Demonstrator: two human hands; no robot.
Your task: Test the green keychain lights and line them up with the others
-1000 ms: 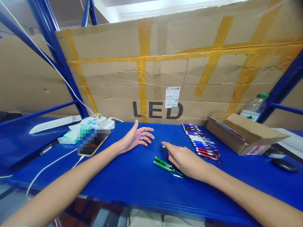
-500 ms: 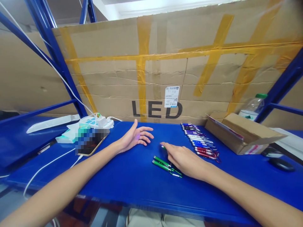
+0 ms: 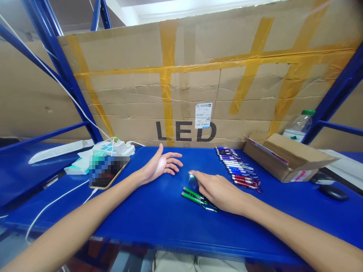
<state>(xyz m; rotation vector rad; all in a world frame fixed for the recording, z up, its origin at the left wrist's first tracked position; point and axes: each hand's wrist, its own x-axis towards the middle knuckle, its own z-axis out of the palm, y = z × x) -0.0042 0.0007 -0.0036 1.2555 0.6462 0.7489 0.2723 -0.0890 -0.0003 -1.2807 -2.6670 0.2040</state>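
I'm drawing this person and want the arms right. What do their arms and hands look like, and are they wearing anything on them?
Both arms are bare as far as the picture shows: no sleeves, no gloves. The left hand and right hand show no rings, and no watch or bracelet sits on either wrist. The arms are long and slim, and the fingers are thin.

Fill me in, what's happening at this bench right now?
A person sits at a blue table. The right hand rests over a few green keychain flashlights, gripping one that points at the open left hand, whose palm shows a pale glow. A sorted row of flashlights lies beside a cardboard box.
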